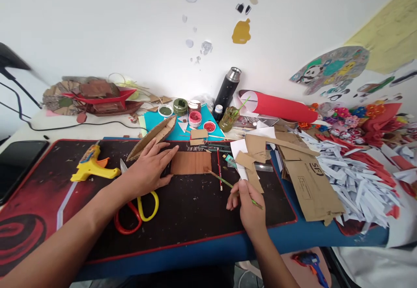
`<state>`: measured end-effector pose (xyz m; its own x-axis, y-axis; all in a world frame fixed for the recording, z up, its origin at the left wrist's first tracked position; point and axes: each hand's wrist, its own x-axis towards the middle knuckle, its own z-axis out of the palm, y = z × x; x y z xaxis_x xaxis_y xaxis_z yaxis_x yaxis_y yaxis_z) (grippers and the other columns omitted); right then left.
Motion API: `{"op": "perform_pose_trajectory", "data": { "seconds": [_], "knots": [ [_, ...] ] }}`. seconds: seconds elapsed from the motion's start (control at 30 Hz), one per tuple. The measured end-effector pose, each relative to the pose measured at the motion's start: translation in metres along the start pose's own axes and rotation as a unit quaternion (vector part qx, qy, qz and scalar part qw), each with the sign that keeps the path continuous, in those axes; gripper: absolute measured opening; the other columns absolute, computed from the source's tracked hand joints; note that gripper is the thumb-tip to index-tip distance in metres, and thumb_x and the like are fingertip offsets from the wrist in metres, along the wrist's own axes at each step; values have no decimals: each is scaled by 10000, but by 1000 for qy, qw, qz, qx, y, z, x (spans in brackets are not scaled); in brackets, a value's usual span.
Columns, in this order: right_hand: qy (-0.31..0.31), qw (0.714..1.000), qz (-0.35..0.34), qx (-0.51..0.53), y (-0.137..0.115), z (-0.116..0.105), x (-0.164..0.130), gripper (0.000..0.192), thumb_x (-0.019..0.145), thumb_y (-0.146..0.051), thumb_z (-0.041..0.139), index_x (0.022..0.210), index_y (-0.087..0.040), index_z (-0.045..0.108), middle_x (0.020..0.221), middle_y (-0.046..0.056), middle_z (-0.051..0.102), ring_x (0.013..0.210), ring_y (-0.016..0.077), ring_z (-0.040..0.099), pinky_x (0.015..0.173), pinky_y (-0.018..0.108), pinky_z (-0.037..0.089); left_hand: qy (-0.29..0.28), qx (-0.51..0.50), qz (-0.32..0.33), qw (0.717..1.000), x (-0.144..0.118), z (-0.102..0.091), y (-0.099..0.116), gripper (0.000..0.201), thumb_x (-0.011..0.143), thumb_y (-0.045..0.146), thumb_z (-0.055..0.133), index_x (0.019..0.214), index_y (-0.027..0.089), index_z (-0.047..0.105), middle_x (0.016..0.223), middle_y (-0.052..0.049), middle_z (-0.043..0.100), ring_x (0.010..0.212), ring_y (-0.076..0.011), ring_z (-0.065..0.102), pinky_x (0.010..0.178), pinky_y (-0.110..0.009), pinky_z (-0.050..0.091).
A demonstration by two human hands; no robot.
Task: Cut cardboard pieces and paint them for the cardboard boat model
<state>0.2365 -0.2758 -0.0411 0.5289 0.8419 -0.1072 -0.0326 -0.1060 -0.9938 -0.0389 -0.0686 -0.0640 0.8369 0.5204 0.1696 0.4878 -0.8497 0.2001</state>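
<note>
A brown painted cardboard rectangle [191, 163] lies on the dark desk mat [182, 218]. My left hand [150, 167] rests flat on the mat with its fingertips pressing the rectangle's left edge. My right hand [247, 203] holds a thin green-handled paintbrush [224, 181], whose brush tip touches the rectangle's lower right corner. A cardboard boat shape [153, 137] lies just behind my left hand. Scissors with a red and a yellow handle [138, 210] lie under my left wrist.
A yellow glue gun [91, 165] sits at the left. Small paint pots [194, 117], a black flask [227, 89], a red paper roll [280, 106], cardboard pieces [309, 183] and white paper scraps [355, 179] crowd the back and right. A phone [16, 162] lies far left.
</note>
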Motion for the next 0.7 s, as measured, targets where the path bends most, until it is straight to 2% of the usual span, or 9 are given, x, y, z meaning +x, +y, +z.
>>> {"op": "perform_pose_trajectory", "data": {
  "seconds": [0.1,0.27,0.4,0.6,0.7],
  "knots": [
    [17,996,19,83,2,-3,4,602,977,-760,714,743,-208,655,450,-63,497,371,168,606,389,247,457,-11,8,5,1000,2,-4,0,846,974,388,628,1740,175,339,1558,-154,673,1579,-383,442,1372,-632,210],
    [-8,984,13,176,9,-2,9,575,998,-709,728,729,-207,647,440,-77,460,346,157,569,381,248,456,-15,26,6,1000,6,-10,0,904,937,423,689,1739,174,352,1619,-178,619,1616,-395,396,1382,-637,180],
    [-14,973,22,231,16,-4,9,548,999,-659,760,715,-201,659,433,-76,451,339,145,555,373,232,447,-41,38,-3,998,11,-14,1,915,952,507,703,1741,197,358,1582,-175,647,1568,-389,456,1369,-634,211],
    [-12,966,33,257,21,-7,7,544,993,-653,772,717,-195,673,437,-71,460,339,143,548,373,234,447,-60,40,-15,997,18,-16,3,955,935,638,726,1724,202,410,1478,-182,687,1463,-407,527,1307,-597,326],
    [-8,964,40,265,21,-6,7,544,981,-652,788,715,-190,679,439,-67,468,339,142,554,373,228,436,-61,49,-11,997,21,-15,5,945,935,671,724,1712,220,432,1444,-169,697,1430,-405,545,1303,-598,318]
  ]
}}
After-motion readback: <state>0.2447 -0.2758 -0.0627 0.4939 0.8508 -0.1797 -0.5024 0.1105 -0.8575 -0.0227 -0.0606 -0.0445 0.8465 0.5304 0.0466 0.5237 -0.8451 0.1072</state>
